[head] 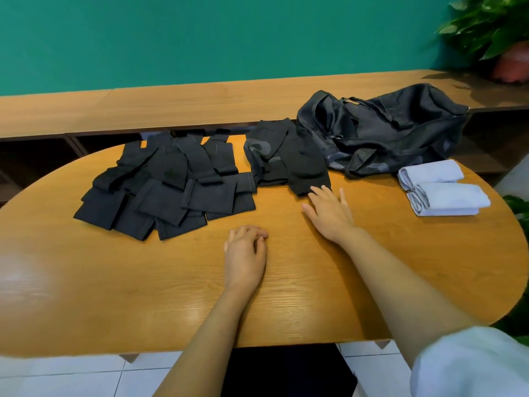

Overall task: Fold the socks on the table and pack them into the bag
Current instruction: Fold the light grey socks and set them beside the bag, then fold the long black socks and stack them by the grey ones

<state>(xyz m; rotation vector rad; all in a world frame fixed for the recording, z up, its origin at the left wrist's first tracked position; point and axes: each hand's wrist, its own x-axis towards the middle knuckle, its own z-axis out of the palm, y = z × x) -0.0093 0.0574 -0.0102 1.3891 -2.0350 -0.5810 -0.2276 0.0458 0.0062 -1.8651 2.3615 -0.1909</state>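
A heap of several folded black socks [163,193] lies on the left of the oval wooden table [143,282]. A smaller pile of unfolded black socks [286,156] sits in the middle, next to the black bag [400,124] at the back right. Two folded pale blue socks [443,187] lie in front of the bag. My right hand [329,210] is stretched flat, its fingertips touching the near edge of the unfolded pile. On the bare wood nearer me, my left hand [246,253] rests with loosely curled fingers, holding nothing.
A long wooden shelf [171,107] runs behind the table under a green wall. A potted plant [503,38] stands on it at the far right. More leaves [518,207] show past the table's right edge.
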